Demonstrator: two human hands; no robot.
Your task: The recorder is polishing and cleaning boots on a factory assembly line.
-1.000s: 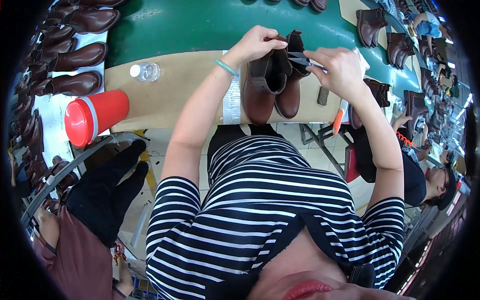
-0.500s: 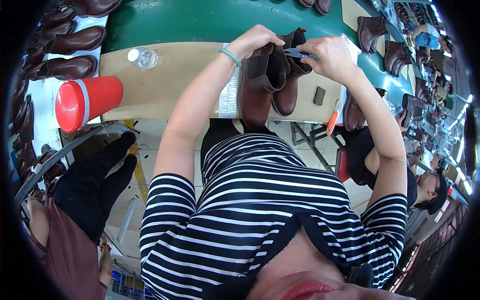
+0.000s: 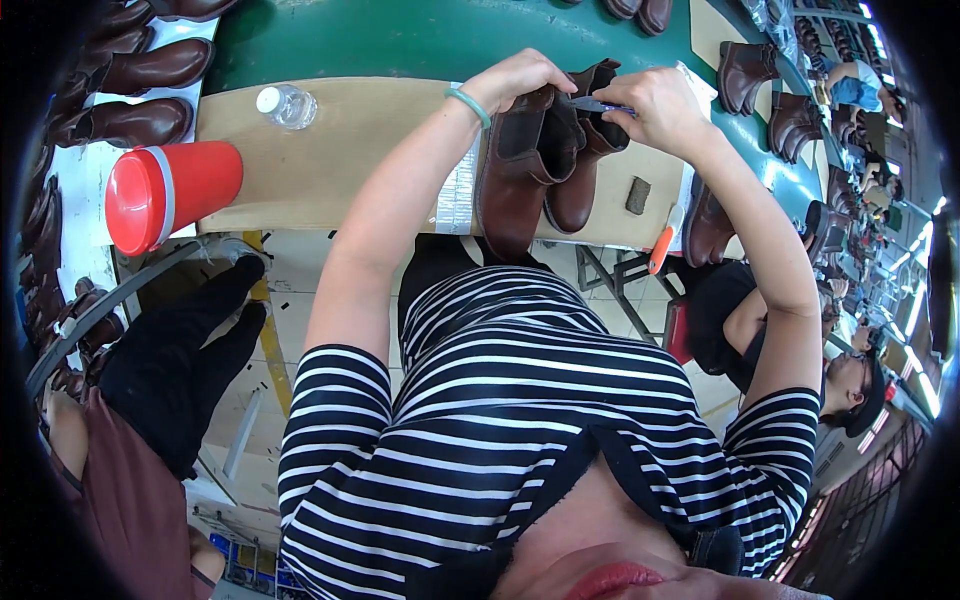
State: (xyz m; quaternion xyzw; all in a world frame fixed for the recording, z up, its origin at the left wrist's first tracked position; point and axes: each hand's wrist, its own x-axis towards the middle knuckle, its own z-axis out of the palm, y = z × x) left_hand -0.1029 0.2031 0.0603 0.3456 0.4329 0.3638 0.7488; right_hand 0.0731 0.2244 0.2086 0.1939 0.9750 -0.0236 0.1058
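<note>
A pair of brown leather ankle boots stands on the cardboard-covered bench edge in front of me. My left hand (image 3: 520, 82), with a pale green bangle at its wrist, pinches the top rim of the nearer-left boot (image 3: 510, 195). The other boot (image 3: 575, 190) is beside it on the right, partly behind it. My right hand (image 3: 660, 108) grips small snips (image 3: 597, 105) with a bluish handle. Their blades point left at the boot's top, close to my left fingertips. Whatever lies between the blades is too small to make out.
On the cardboard (image 3: 370, 130) lie a clear bottle (image 3: 292, 107), a dark block (image 3: 638, 195) and an orange-handled tool (image 3: 661, 248). A red jug (image 3: 205, 185) is at left. More brown boots (image 3: 745, 75) stand around. People sit or stand on both sides.
My right hand has edged slightly left with the snips, and their blades look closer together. My left hand stays on the boot's rim, and the boots have barely moved.
</note>
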